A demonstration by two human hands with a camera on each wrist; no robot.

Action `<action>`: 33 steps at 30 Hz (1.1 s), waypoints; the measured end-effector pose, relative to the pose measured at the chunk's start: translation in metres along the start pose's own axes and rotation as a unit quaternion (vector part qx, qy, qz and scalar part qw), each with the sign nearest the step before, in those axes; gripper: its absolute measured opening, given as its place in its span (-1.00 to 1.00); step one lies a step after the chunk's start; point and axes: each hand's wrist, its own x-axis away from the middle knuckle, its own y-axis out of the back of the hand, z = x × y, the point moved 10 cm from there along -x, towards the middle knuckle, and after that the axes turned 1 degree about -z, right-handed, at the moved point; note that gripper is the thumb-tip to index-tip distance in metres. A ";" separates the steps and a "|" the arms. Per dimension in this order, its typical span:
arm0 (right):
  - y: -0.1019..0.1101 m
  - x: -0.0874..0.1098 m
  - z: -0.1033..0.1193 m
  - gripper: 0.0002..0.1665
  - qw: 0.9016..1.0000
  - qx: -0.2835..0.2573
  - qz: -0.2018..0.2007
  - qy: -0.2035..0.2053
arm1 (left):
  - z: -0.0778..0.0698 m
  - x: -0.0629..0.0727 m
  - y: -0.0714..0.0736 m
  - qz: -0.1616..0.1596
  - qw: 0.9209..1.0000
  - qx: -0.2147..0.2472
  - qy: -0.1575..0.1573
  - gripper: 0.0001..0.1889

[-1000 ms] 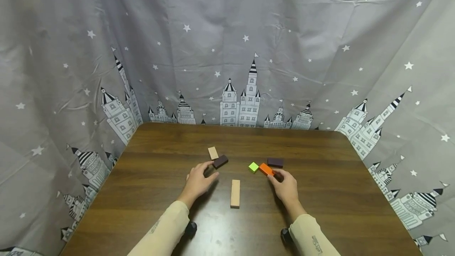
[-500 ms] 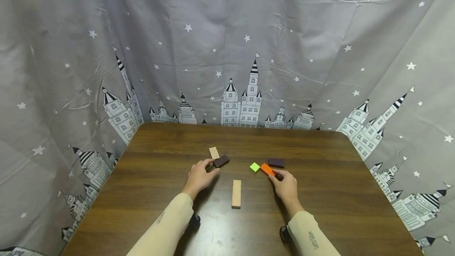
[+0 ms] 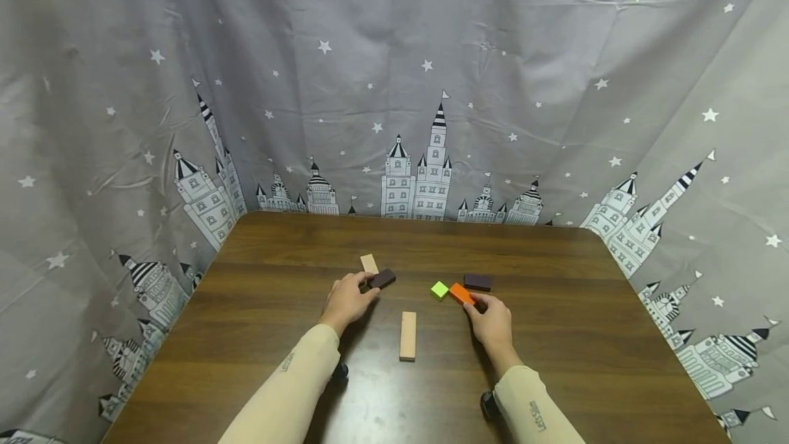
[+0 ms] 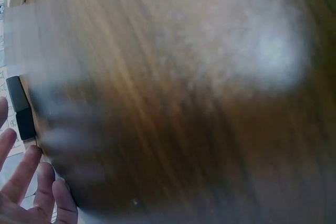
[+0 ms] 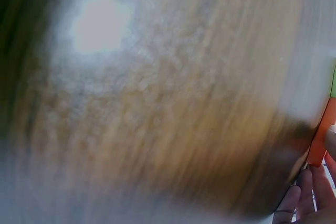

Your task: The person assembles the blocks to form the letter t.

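Observation:
My left hand (image 3: 347,299) reaches to the near-left end of a dark brown block (image 3: 383,279). Its thumb and index finger come up beside that end. In the left wrist view the dark block (image 4: 21,109) lies beyond spread fingers (image 4: 26,174). With my right hand (image 3: 492,324) I pinch the right end of an orange block (image 3: 461,294) between thumb and fingers; the right wrist view shows the thumb on the orange block (image 5: 320,137). A small lime green block (image 3: 440,290) sits at the orange block's left end. Behind it lies a second dark block (image 3: 477,282).
One beige block (image 3: 408,336) lies lengthwise between my hands. Another beige block (image 3: 369,264) is just behind the left dark block. All rest on a brown wooden table (image 3: 283,238), backed by a grey curtain (image 3: 345,88) with printed castles.
My left hand has moved slightly forward and right, its thumb and index finger drawing closer to the dark brown block. The right hand keeps its hold on the orange block.

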 end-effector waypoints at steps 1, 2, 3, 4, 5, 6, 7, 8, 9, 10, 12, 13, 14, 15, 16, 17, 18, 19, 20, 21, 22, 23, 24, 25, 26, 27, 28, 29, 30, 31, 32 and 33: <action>0.000 0.000 0.000 -0.68 1.000 -0.004 -0.002 -0.001 | 0.000 0.000 0.000 0.000 1.000 0.000 -0.001 -0.54; 0.001 0.001 0.000 -0.69 1.000 -0.005 -0.004 -0.003 | -0.001 -0.001 0.001 0.001 1.000 -0.002 -0.004 -0.54; 0.001 0.001 0.000 -0.69 1.000 -0.006 -0.006 -0.004 | -0.002 -0.001 0.000 0.004 1.000 -0.002 -0.003 -0.54; 0.002 0.001 0.000 -0.69 1.000 -0.007 -0.006 -0.004 | -0.002 -0.001 0.000 0.006 1.000 -0.003 -0.003 -0.54; 0.002 0.001 -0.001 -0.69 1.000 -0.005 -0.006 -0.005 | -0.003 -0.002 0.000 0.008 1.000 -0.005 -0.002 -0.54; 0.002 0.001 -0.001 -0.69 1.000 -0.004 -0.005 -0.005 | -0.002 -0.002 0.000 0.010 1.000 -0.007 0.000 -0.54; 0.002 0.001 -0.001 -0.69 1.000 -0.002 -0.005 -0.005 | -0.002 -0.003 -0.001 0.011 1.000 -0.012 0.002 -0.54; 0.002 0.001 -0.001 -0.69 1.000 0.000 -0.004 -0.005 | -0.002 -0.003 -0.001 0.011 1.000 -0.019 0.002 -0.55; 0.002 0.001 -0.001 -0.68 1.000 0.000 -0.002 -0.005 | -0.002 -0.004 -0.002 0.012 1.000 -0.024 0.005 -0.55; 0.002 0.001 -0.001 -0.68 1.000 0.002 -0.002 -0.004 | -0.002 -0.005 -0.003 0.011 0.999 -0.031 0.005 -0.55; 0.003 0.001 -0.001 -0.68 1.000 0.003 -0.003 -0.004 | -0.002 -0.006 -0.004 0.009 0.999 -0.044 0.006 -0.56; 0.002 0.001 -0.001 -0.68 1.000 0.003 -0.003 -0.005 | -0.002 -0.007 -0.004 0.007 0.999 -0.050 0.006 -0.57; 0.002 0.001 -0.001 -0.68 1.000 0.003 -0.003 -0.005 | -0.002 -0.008 -0.004 0.005 0.998 -0.055 0.006 -0.58; 0.002 0.001 -0.001 -0.68 1.000 0.004 -0.003 -0.005 | -0.001 -0.008 -0.004 0.004 0.998 -0.059 0.008 -0.59; 0.002 0.001 -0.001 -0.68 1.000 0.004 -0.002 -0.005 | -0.001 -0.008 -0.004 0.002 0.998 -0.063 0.010 -0.60; 0.001 0.001 -0.001 -0.68 1.000 0.004 -0.002 -0.006 | -0.001 -0.008 -0.003 0.001 0.998 -0.065 0.013 -0.60; 0.001 0.001 0.000 -0.68 1.000 0.004 -0.001 -0.005 | -0.001 -0.008 -0.003 0.000 0.998 -0.066 0.014 -0.61; 0.000 0.001 0.000 -0.68 1.000 0.003 0.000 -0.005 | -0.001 -0.008 -0.002 -0.002 0.998 -0.067 0.016 -0.61; 0.000 0.001 0.000 -0.68 1.000 0.003 0.000 -0.005 | -0.001 -0.008 -0.001 -0.005 0.998 -0.068 0.017 -0.62; 0.000 0.000 0.000 -0.68 1.000 0.002 -0.001 -0.004 | -0.002 -0.009 -0.001 -0.005 0.998 -0.067 0.016 -0.62; 0.000 0.000 0.000 -0.68 1.000 0.001 -0.002 -0.004 | -0.002 -0.009 -0.001 -0.007 0.998 -0.063 0.015 -0.63; 0.000 0.000 0.000 -0.68 1.000 0.001 -0.002 -0.003 | -0.003 -0.010 -0.001 -0.008 0.998 -0.059 0.013 -0.63; 0.000 0.000 0.000 -0.68 1.000 0.000 -0.002 -0.003 | -0.003 -0.010 -0.001 -0.009 0.998 -0.055 0.011 -0.63; -0.001 -0.001 0.000 -0.68 1.000 0.000 -0.003 -0.003 | -0.003 -0.011 -0.002 -0.008 0.999 -0.051 0.010 -0.63; -0.001 -0.001 0.000 -0.69 1.000 0.000 -0.004 -0.004 | -0.002 -0.011 -0.003 -0.007 0.999 -0.048 0.009 -0.63; -0.001 -0.001 0.000 -0.69 1.000 0.000 -0.005 -0.004 | -0.002 -0.011 -0.004 -0.006 0.999 -0.044 0.008 -0.63; 0.000 -0.001 0.000 -0.69 1.000 -0.001 -0.005 -0.004 | -0.002 -0.012 -0.005 -0.006 0.999 -0.041 0.006 -0.62; 0.000 -0.001 0.000 -0.69 1.000 0.000 -0.006 -0.004 | -0.002 -0.012 -0.006 -0.005 0.999 -0.040 0.007 -0.61; 0.001 -0.001 0.000 -0.69 1.000 0.000 -0.004 -0.005 | -0.002 -0.012 -0.007 -0.005 0.999 -0.039 0.009 -0.61; 0.001 -0.001 0.000 -0.68 1.000 0.001 -0.003 -0.005 | -0.001 -0.012 -0.008 -0.005 0.999 -0.038 0.011 -0.61; 0.001 -0.002 -0.001 -0.68 1.000 0.002 -0.001 -0.006 | -0.001 -0.012 -0.008 -0.005 0.999 -0.039 0.010 -0.61; 0.000 -0.002 -0.001 -0.68 1.000 0.003 0.000 -0.007 | -0.002 -0.012 -0.009 -0.005 0.999 -0.039 0.009 -0.61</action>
